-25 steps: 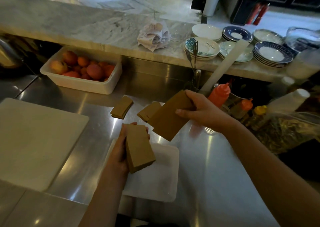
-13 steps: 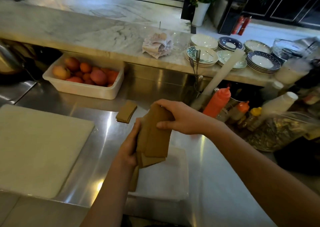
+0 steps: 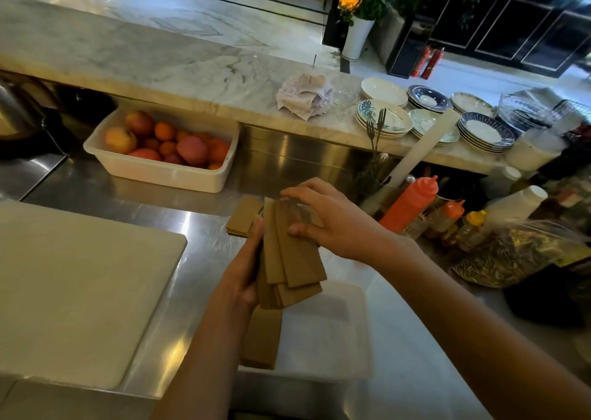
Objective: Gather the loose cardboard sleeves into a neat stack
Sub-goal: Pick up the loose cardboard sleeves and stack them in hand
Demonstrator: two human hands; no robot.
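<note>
A fanned bundle of brown cardboard sleeves (image 3: 292,259) is held upright above the steel counter. My left hand (image 3: 246,269) grips the bundle from its left side. My right hand (image 3: 323,218) rests on the bundle's top and right edge, fingers curled over it. One more small pile of sleeves (image 3: 243,216) lies flat on the counter just behind the bundle. Another sleeve (image 3: 262,336) lies below my left wrist, on the edge of a white tray (image 3: 332,330).
A large white cutting board (image 3: 73,285) fills the left. A white tub of fruit (image 3: 166,151) stands behind. Sauce bottles (image 3: 412,202) and a plastic bag (image 3: 511,253) crowd the right. Stacked plates (image 3: 428,115) and crumpled receipts (image 3: 303,95) sit on the marble ledge.
My right hand brought its sleeves onto those in my left hand, and both hands now hold one bundle. One pile left the counter. The camera view shifted closer.
</note>
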